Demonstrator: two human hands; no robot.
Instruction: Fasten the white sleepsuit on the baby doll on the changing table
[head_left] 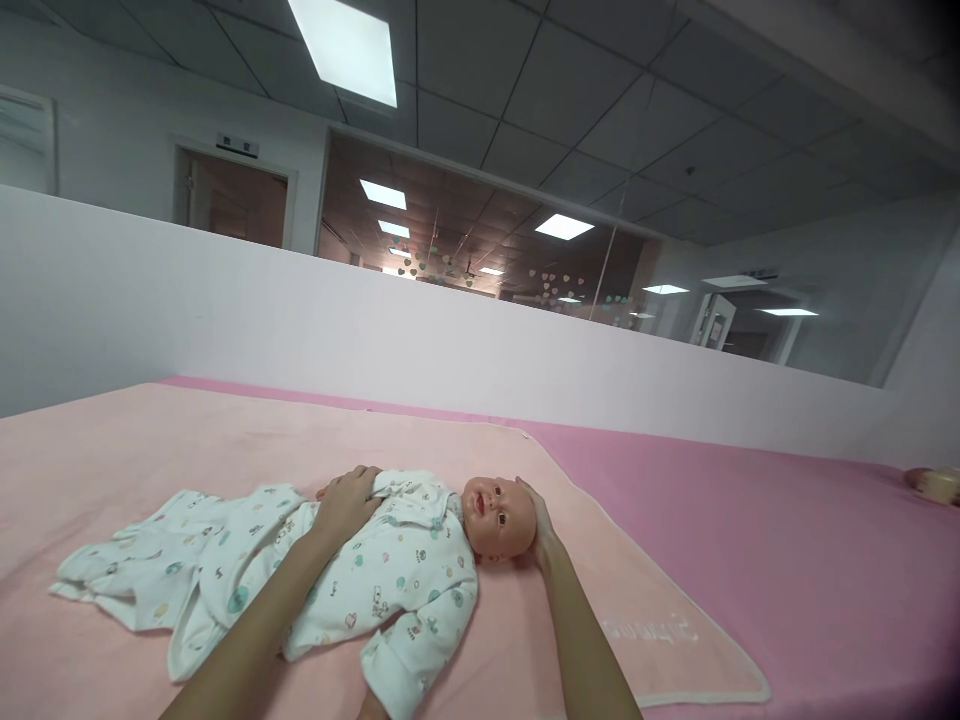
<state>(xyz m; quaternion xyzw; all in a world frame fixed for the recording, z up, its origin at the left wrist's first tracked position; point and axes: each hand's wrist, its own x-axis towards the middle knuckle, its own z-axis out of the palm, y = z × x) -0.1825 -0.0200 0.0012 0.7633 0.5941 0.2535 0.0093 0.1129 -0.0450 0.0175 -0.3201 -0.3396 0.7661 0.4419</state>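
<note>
A baby doll lies on its back on a light pink blanket, head to the right. It wears a white printed onesie whose legs trail off to the left. My left hand rests flat on the doll's chest. My right hand cups the back of the doll's head from the right, partly hidden behind it.
The blanket covers a darker pink mattress bounded by a white partition wall at the back. A small pale object lies at the far right edge. Beyond the wall are glass panels and doorways.
</note>
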